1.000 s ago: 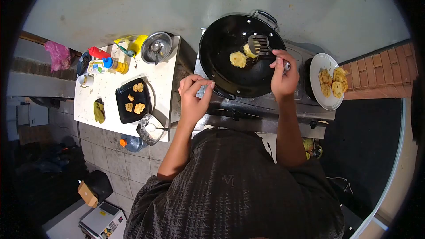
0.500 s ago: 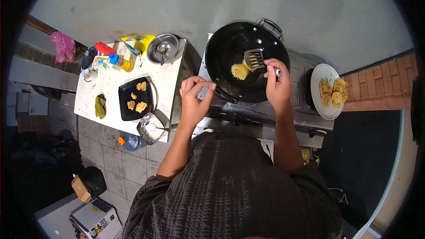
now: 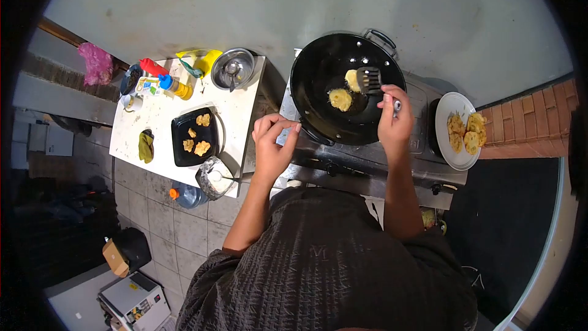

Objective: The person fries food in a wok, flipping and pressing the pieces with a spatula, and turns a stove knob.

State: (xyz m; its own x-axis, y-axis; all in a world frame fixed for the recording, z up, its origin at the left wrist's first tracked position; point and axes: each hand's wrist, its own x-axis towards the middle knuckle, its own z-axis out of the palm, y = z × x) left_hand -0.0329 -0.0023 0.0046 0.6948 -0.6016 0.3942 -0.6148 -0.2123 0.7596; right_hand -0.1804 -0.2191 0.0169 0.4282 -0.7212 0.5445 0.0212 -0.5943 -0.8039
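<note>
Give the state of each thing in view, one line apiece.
Right hand: gripping the slotted spatula
Left hand: partly curled, nothing visibly held
Slotted spatula: head over the wok, contact unclear
Wok: holding two pale-yellow fritters
Stove: flame not visible
White plate: holding browned fritters
Black square dish: holding food pieces
Metal bowl: holding a spoon-like utensil
Yellow squeeze bottle: capped
Plastic jug: capped

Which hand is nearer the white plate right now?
The right hand: it holds the spatula at the wok's right side, left of the white plate and not touching it. The left hand is farther, beside the wok's lower-left edge.
</note>
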